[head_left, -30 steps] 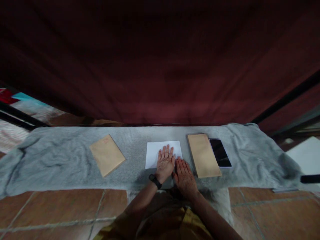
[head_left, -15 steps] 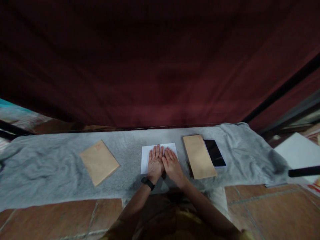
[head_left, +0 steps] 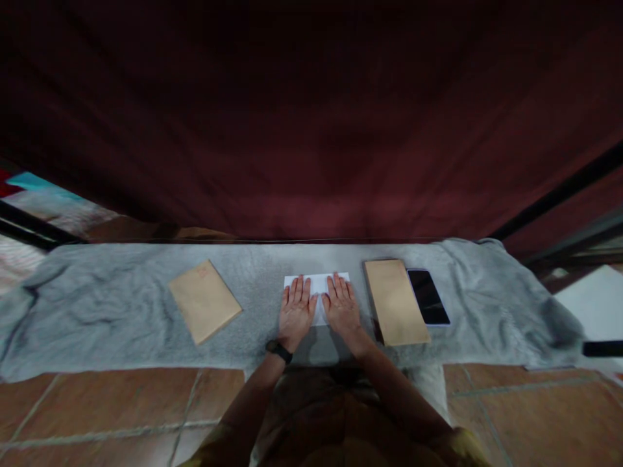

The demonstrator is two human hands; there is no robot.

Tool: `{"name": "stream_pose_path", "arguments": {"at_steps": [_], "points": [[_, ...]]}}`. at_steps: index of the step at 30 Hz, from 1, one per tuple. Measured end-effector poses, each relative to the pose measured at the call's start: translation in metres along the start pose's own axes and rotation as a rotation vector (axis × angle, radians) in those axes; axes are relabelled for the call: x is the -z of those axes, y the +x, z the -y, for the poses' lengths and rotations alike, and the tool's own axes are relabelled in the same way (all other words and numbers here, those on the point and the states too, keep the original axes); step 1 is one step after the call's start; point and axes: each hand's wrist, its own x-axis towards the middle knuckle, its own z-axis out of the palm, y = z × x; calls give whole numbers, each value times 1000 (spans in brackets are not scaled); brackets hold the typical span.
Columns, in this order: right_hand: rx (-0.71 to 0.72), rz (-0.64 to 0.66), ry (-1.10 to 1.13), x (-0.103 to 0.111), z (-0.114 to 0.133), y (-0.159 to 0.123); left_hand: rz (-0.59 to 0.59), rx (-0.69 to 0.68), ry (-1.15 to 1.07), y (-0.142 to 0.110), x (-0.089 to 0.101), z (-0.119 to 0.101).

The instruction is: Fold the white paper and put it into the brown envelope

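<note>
Has a white, rectangular sheet of paper [head_left: 319,284] lying flat mid-table, on the soft gray cloth [head_left: 263,272], with long axis running left to right, square to the table's far edge. Rests the left hand [head_left: 296,314] fully open on the paper's left half and the right hand [head_left: 342,311] likewise on the right half, with fingers pointing away and thumbs close together. Grips nothing with either. Has a tan, rectangular paper packet [head_left: 205,301] slanting at left, well apart from the sheet.
</note>
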Motion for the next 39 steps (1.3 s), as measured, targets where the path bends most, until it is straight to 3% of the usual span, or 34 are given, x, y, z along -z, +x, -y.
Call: {"name": "stream_pose_path", "arguments": {"at_steps": [15, 24, 33, 39], "points": [[-10, 37, -111, 13, -23, -13, 44, -169, 57, -26, 19, 41], [-28, 54, -93, 16, -23, -16, 34, -107, 71, -48, 23, 64], [-70, 57, -64, 20, -22, -16, 49, -78, 66, -51, 26, 64], [89, 75, 51, 20, 14, -25, 29, -73, 73, -49, 31, 44]]}}
